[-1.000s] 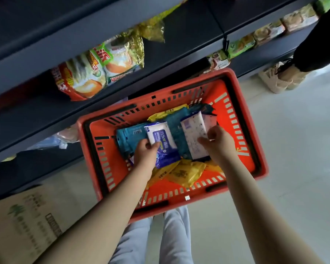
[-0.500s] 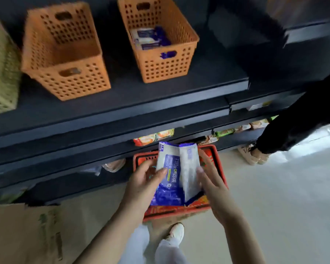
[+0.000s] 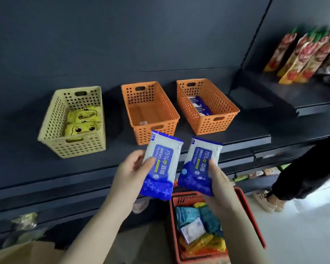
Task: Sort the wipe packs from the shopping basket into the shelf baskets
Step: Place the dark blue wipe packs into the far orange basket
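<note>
My left hand (image 3: 131, 173) grips a blue and white alcohol wipe pack (image 3: 161, 166), and my right hand (image 3: 218, 184) grips a second pack of the same kind (image 3: 199, 164). Both packs are raised in front of the dark shelf, below the two orange baskets. The middle orange basket (image 3: 151, 111) holds no packs. The right orange basket (image 3: 208, 105) has blue and white packs inside. A cream basket (image 3: 74, 122) on the left holds yellow duck-print packs. The red shopping basket (image 3: 246, 212) on the floor holds teal, white and yellow packs.
The baskets stand on a dark shelf (image 3: 122, 149). Red and yellow snack bags (image 3: 301, 58) stand on a shelf at the upper right. A person in dark clothing (image 3: 311, 172) with a beige shoe (image 3: 267, 201) is at the right. Cardboard (image 3: 27, 252) lies at the lower left.
Both hands lifted the two blue and white packs out of the red shopping basket and up toward the shelf. The packs moved apart, one in each hand. My view tilted upward.
</note>
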### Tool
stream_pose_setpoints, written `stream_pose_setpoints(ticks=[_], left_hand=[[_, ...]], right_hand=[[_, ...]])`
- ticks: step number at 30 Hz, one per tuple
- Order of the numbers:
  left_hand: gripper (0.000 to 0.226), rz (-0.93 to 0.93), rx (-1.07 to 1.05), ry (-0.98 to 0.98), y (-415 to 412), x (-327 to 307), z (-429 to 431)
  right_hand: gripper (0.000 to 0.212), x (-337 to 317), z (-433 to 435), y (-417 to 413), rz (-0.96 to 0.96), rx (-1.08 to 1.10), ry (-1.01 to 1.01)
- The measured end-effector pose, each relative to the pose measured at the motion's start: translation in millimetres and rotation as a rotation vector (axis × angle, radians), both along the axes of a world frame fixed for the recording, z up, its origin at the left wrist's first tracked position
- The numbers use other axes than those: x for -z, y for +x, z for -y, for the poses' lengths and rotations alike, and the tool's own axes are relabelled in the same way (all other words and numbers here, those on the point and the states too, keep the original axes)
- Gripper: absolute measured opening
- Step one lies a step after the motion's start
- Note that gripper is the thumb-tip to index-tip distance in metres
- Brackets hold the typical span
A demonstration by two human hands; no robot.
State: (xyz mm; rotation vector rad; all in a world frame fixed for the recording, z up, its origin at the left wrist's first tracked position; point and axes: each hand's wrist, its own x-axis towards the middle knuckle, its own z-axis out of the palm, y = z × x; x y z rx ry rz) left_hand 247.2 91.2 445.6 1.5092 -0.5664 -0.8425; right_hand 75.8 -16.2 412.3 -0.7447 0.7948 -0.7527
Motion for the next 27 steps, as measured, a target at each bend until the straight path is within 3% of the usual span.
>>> stream_pose_setpoints(ticks=[3,7,13,21,23,27], left_hand=[[0.005,0.014,0.011,-0.005,44,-5,-14],[0.012,0.012,0.016,-0.012,82,-11,-19],[0.013,-0.029,0.017,-0.019,114,-20,11],[0.009,-0.027,0.066,0.007,149,-24,116],[0.015,-0.024,0.081,0.01,155,-25,152],[0.024,-0.003,0.09,0.069,163,-21,225]], right_hand=[[0.03,-2,-13,34,-0.017,0.082,-0.056],[0.038,-11,-18,55,-0.108,0.079,-0.17],[0.027,-32,12,71,-0.509,0.232,-0.654],[0.01,-55,125,94,-0.412,0.547,-0.616],[0.004,-57,167,98,-0.463,0.574,-0.659],[0.011,-51,261,99,-0.676,0.564,-0.709]])
